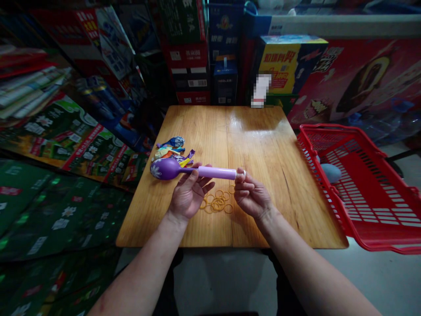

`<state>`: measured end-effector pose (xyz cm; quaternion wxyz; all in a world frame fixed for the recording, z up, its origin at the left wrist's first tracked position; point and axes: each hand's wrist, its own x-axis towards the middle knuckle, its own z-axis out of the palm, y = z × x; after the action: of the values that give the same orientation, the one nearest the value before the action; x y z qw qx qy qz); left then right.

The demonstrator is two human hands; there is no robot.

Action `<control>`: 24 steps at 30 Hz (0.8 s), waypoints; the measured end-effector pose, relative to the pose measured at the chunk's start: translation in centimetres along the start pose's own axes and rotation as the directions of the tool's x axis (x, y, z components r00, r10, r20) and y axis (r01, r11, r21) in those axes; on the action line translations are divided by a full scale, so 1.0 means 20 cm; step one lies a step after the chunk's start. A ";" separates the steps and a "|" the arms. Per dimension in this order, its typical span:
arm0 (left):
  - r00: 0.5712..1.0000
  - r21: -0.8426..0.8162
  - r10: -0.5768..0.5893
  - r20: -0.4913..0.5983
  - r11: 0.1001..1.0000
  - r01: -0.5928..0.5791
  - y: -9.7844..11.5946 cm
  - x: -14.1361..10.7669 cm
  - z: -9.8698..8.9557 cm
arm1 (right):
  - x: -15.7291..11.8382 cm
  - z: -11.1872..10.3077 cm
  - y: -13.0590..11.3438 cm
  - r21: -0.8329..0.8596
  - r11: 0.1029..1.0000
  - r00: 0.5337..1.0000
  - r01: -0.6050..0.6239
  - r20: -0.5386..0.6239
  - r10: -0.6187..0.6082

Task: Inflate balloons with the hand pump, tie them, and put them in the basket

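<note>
A lilac hand pump (217, 172) lies level above the wooden table. On its left end sits a partly inflated purple balloon (166, 169) with white flower prints. My left hand (189, 193) holds the balloon's neck where it meets the pump nozzle, thumb on top and the other fingers partly spread beneath. My right hand (251, 191) has its fingers curled round the white handle (242, 174) at the pump's right end. Several yellow rubber bands (217, 202) lie on the table just below the pump. Behind the purple balloon is a small pile of flat, colourful balloons (173, 149).
The wooden table (256, 145) stands before me. Beside its right edge is a red plastic basket (358, 237) with a grey-blue balloon (330, 173) inside. Green cartons (42, 210) are stacked at the left. Boxes (189, 57) and a yellow-blue carton (283, 61) stand beyond the far edge.
</note>
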<state>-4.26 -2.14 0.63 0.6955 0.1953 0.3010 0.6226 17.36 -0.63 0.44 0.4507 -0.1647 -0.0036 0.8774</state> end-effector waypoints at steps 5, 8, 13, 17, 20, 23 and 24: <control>0.999 -0.022 0.021 -0.036 1.000 -0.021 -0.03 0.01 0.01 | 0.02 0.00 0.01 0.054 0.998 1.000 -0.011 -0.020 0.012; 0.998 -0.019 0.027 -0.064 0.999 -0.028 0.02 0.04 -0.01 | 0.00 0.01 -0.02 0.019 1.000 1.000 -0.010 -0.016 0.011; 0.988 0.004 0.120 -0.096 0.993 -0.120 0.14 0.06 -0.05 | -0.05 0.04 -0.11 -0.042 0.995 0.995 0.095 0.020 -0.094; 0.998 0.043 0.042 -0.045 0.998 -0.040 0.08 0.02 -0.02 | -0.04 0.04 -0.05 -0.054 0.998 0.998 0.039 -0.037 -0.041; 0.999 0.041 0.003 -0.039 0.999 -0.002 0.01 -0.01 0.01 | -0.01 0.03 0.02 -0.051 0.999 0.998 -0.006 -0.062 0.003; 0.998 0.033 0.018 -0.059 0.999 -0.016 0.00 0.00 0.01 | 0.01 0.02 0.03 -0.023 0.999 0.998 -0.033 -0.051 0.032; 0.998 0.032 0.021 -0.062 0.999 -0.019 0.02 0.01 0.00 | 0.01 0.02 0.01 -0.017 0.999 0.998 -0.038 -0.044 0.037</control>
<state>-4.53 -1.96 0.85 0.6766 0.1896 0.3301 0.6303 16.99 -0.60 0.82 0.4326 -0.1881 0.0015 0.8818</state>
